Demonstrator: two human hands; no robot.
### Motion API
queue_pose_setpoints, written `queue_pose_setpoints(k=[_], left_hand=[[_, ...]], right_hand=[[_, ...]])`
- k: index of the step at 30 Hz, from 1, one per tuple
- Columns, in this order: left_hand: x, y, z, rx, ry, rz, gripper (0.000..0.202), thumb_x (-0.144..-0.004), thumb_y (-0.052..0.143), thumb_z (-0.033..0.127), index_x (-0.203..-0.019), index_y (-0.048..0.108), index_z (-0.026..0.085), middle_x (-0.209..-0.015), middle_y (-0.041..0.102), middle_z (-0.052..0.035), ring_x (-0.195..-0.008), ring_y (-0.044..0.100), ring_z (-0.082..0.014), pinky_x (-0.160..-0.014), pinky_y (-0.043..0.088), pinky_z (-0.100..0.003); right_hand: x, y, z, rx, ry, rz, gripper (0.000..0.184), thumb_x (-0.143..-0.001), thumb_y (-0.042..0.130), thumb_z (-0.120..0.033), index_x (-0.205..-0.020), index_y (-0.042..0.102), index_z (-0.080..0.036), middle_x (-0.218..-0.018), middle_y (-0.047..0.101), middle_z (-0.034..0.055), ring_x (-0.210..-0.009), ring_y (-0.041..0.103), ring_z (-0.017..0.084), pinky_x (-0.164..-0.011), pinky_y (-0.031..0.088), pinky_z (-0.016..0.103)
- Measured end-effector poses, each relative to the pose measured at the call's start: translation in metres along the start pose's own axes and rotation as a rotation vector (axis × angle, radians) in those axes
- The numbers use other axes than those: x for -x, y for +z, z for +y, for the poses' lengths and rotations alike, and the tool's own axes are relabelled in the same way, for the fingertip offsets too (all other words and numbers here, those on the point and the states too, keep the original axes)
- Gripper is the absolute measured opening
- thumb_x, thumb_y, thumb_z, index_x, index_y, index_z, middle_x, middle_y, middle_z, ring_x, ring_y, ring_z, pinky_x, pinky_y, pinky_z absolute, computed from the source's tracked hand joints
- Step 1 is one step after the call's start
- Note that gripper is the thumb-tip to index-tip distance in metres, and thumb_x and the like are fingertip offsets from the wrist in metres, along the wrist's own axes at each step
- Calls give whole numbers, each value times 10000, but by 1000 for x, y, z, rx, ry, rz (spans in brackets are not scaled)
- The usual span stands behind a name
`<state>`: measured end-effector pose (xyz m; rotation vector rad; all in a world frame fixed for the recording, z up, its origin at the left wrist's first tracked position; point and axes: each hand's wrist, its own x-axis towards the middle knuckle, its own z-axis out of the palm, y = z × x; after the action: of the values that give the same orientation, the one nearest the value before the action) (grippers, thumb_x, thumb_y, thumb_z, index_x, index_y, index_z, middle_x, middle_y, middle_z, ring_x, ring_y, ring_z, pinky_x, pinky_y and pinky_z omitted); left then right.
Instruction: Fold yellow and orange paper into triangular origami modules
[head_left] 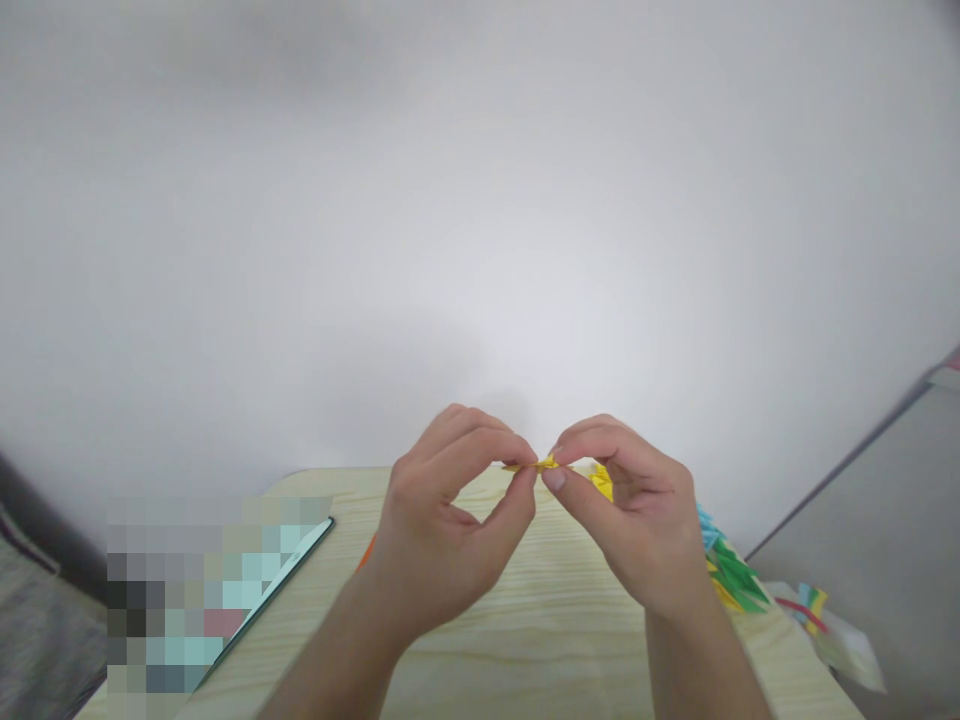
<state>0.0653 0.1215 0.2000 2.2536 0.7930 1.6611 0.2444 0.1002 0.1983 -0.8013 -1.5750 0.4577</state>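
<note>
Held up at centre, seen against the far edge of a pale wood-grain tabletop (570, 650): a small, narrow, folded yellow paper-like strip (550, 462). Pinched on one side between thumb and forefinger of the left hand (450, 500), on the other between thumb and forefinger of the right hand (645, 510), with fingertips almost meeting. Probably best to press lightly, close to the crease, without crushing thin layers. Around the right hand, folded pieces in yellow (601, 481), light blue (707, 527) and green (739, 575). Beside the left wrist, an orange edge (367, 551), mostly hidden. Farther left, a flat dark-edged device (274, 585), partly blurred. Behind, a white wall (480, 250).
</note>
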Motion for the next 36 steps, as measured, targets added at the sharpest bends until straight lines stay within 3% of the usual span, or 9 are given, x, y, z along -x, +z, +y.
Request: queue_pose_setpoints(k=[7, 16, 24, 29, 36], left_hand=[[1, -1, -2, -24, 42, -3, 243, -830, 707, 21, -941, 734, 235, -919, 669, -15, -854, 639, -159, -775, 527, -313], [-1, -3, -2, -52, 8, 4, 193, -858, 726, 105, -978, 775, 249, -909, 674, -32, -820, 654, -168, -734, 539, -308], [1, -8, 5, 30, -55, -76, 138, -900, 706, 117, -944, 775, 227, -789, 705, 9, -724, 644, -128, -688, 509, -274], [4, -8, 9, 85, -117, -80, 116, -928, 705, 161, -952, 786, 240, -808, 725, 5, -738, 645, -134, -702, 500, -281], [8, 2, 16, 191, -130, -178, 97, -931, 717, 194, -957, 799, 238, -854, 755, -23, -778, 666, -164, -734, 513, -302]], right_hand=[[1, 1, 0, 32, 5, 34, 183, -885, 756, -142, -1017, 741, -269, -970, 724, 40, -916, 677, 233, -845, 527, 414], [-1, -5, -6, 79, -69, 26, 102, -921, 750, -176, -945, 779, -271, -938, 733, 47, -884, 684, 238, -807, 530, 407], [4, -6, -10, 55, -80, 23, 87, -939, 739, -181, -960, 759, -263, -949, 720, 44, -899, 675, 229, -823, 527, 399], [6, -14, -15, 109, -36, -44, 125, -932, 758, -200, -1037, 764, -268, -1042, 741, 47, -987, 688, 233, -898, 538, 399], [27, -32, -19, 195, -60, -16, 88, -932, 751, -163, -949, 773, -246, -964, 748, 38, -888, 700, 200, -798, 550, 359]])
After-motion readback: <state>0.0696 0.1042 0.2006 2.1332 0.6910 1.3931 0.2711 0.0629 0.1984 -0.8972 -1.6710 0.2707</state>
